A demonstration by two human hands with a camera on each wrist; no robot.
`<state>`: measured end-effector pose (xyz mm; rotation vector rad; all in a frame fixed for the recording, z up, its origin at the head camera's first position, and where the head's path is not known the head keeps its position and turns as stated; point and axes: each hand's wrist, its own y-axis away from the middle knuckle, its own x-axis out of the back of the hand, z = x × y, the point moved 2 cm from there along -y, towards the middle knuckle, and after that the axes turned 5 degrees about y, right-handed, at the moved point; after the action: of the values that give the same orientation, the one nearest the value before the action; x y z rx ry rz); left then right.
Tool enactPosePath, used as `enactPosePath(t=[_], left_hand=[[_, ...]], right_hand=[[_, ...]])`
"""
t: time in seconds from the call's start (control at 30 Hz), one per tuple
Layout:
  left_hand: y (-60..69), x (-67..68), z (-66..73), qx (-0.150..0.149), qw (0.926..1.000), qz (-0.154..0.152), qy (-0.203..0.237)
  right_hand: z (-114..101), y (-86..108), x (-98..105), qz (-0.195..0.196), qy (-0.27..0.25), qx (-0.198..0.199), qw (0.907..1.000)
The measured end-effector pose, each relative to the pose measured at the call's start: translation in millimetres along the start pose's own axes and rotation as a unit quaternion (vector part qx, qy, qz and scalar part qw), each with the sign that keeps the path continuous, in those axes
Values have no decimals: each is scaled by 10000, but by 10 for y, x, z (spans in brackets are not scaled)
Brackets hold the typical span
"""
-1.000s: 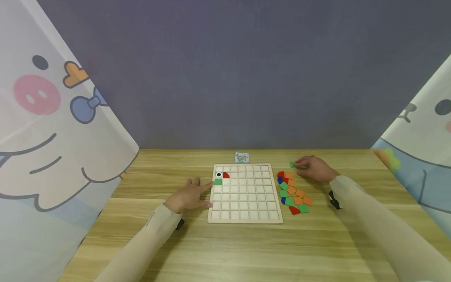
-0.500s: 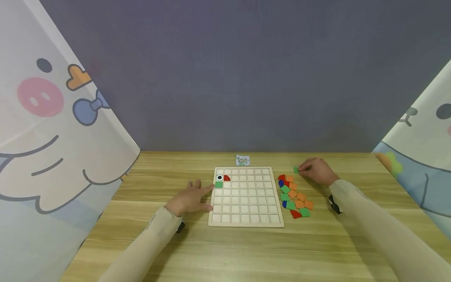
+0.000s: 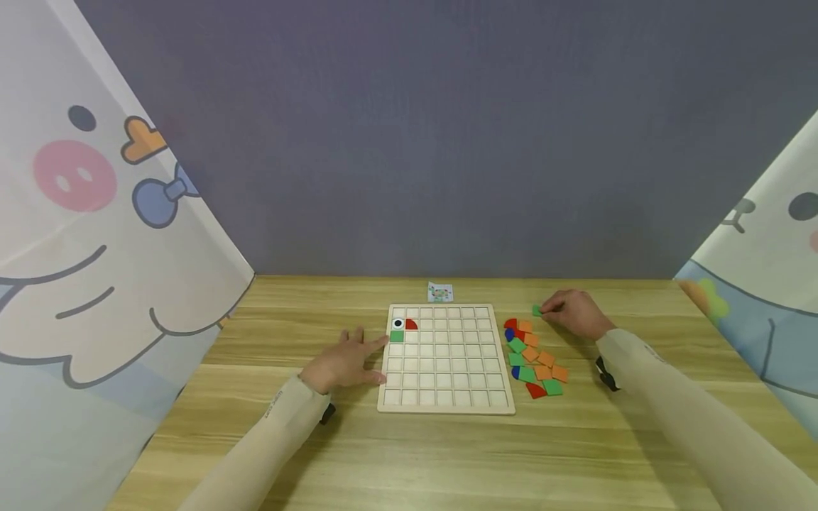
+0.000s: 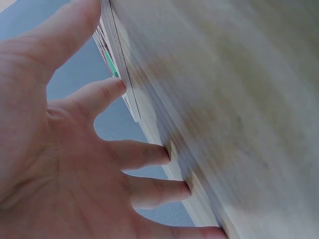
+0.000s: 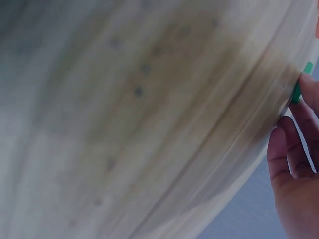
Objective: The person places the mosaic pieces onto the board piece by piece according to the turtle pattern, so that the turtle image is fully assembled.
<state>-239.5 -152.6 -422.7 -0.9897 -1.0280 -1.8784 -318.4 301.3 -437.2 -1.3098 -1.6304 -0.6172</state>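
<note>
My right hand (image 3: 578, 314) pinches a small green tile (image 3: 536, 311) between thumb and fingertips at the back right of the table. In the right wrist view the green tile (image 5: 302, 85) shows at the fingertips. My left hand (image 3: 343, 362) lies with spread fingers beside a wooden grid board (image 3: 447, 410), its index fingertip and thumb touching the board's left edge. Three pieces sit in the grid's upper left: a white tile with a black dot (image 3: 398, 323), a red quarter-circle (image 3: 411, 324) and a green square (image 3: 397, 336). The left wrist view shows the open palm (image 4: 55, 154).
Right of the board lies a loose cluster of orange squares (image 3: 546, 358), green squares (image 3: 553, 387), red quarter-circles (image 3: 536, 390) and blue rounded pieces (image 3: 509, 333). A small printed card (image 3: 440, 292) lies behind the board. A grey wall (image 3: 409, 142) rises at the table's back.
My right hand's fingers have drawn together on the green tile, which they partly covered earlier. The left hand stays at the board's edge. The head view has tilted slightly.
</note>
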Motion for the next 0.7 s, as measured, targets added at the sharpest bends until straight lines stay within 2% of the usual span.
enactPosePath(t=[0.23,0.43,0.53,0.7], left_hand=[[1,-10,8,-48,10000,-13,17],[8,-16,17,-6,10000,-17,59],[13,-10,21,-28,9999,-9,117],[21,1,25,-65,9997,-13,217]], right_hand=[[30,40,4,-185,-371,-125,9991],[48,28,10,-271,-462,-366,9979],[-91,10,46,-69,-489,-281,9984],[-567,-24,91,93,-616,250,9977]])
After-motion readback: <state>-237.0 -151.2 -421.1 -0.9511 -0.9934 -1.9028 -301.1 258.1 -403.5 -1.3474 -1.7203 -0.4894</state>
